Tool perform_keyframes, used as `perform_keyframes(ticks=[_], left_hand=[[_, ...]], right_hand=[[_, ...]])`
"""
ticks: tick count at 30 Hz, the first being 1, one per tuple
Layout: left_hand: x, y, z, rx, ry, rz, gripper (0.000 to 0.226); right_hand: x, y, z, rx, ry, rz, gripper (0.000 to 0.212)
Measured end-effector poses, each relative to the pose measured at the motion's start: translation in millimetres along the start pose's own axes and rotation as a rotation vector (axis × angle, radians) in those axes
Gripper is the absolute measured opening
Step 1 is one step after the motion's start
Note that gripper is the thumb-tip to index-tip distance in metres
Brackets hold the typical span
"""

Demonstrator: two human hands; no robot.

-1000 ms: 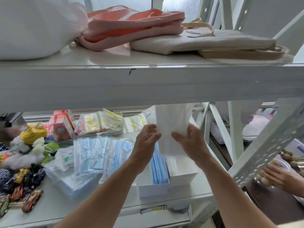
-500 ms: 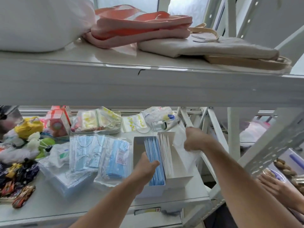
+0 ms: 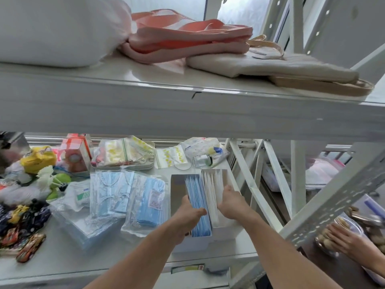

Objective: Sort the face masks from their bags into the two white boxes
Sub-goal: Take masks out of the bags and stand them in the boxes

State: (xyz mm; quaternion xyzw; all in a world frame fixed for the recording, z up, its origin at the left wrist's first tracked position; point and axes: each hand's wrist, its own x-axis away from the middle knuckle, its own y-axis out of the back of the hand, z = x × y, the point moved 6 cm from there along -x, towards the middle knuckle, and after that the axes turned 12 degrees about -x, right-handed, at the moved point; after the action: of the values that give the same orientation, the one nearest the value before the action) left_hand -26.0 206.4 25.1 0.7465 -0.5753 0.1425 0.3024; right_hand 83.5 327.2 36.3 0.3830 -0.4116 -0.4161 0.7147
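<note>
upper shelf (image 3: 187, 109) low over boxes (image 3: 177, 184), bags (image 3: 145, 205) beside

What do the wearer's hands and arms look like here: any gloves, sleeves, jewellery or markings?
Both the left hand and the right hand are bare, with no gloves. Both forearms are uncovered as far as the bottom edge of the picture, so no sleeve shows. No watch, bracelet, ring or marking is visible on either wrist or hand.

A white metal rack (image 3: 333, 197) stood before a bright frosted window (image 3: 239, 11); its upper shelf (image 3: 145, 105) spanned the view in daylight.
</note>
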Motion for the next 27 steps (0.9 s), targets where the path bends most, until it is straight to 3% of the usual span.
perform_keyframes(ticks=[4, 8, 10, 15, 19, 24, 27], left_hand=[[-2.3, 0.8, 2.1, -0.008, -0.001, -0.004, 0.062], [-2.5, -1.2, 0.2, -0.026, -0.014, -0.006, 0.063], [-1.5, -1.0, -0.4, -0.029, -0.017, -0.007, 0.064], [-4.8, -1.2, -0.4, -0.029, -0.020, -0.007, 0.064], [-4.6, -1.5, -0.4, -0.034, -0.026, -0.006, 0.067], [-8.5, 0.1, 2.3, -0.020, -0.016, -0.011, 0.062], [-9.4, -2.1, 2.4, -0.023, -0.018, 0.003, 0.064]], right_hand=[[3.8, 11.6, -2.5, 0.068, 0.029, -0.196, 0.030], [0.3, -7.1, -2.9, 0.077, -0.019, 0.002, 0.054], [-1.2, -2.6, -1.2, 0.127, -0.019, 0.017, 0.050], [-1.3, 21.2, 5.3, 0.156, 0.051, -0.129, 0.032], [-2.6, -1.4, -1.2, 0.020, -0.004, -0.017, 0.041], [-5.6, 10.9, 1.7, -0.021, 0.077, -0.224, 0.035], [-6.6, 27.5, 5.9, 0.017, 0.126, -0.385, 0.020]])
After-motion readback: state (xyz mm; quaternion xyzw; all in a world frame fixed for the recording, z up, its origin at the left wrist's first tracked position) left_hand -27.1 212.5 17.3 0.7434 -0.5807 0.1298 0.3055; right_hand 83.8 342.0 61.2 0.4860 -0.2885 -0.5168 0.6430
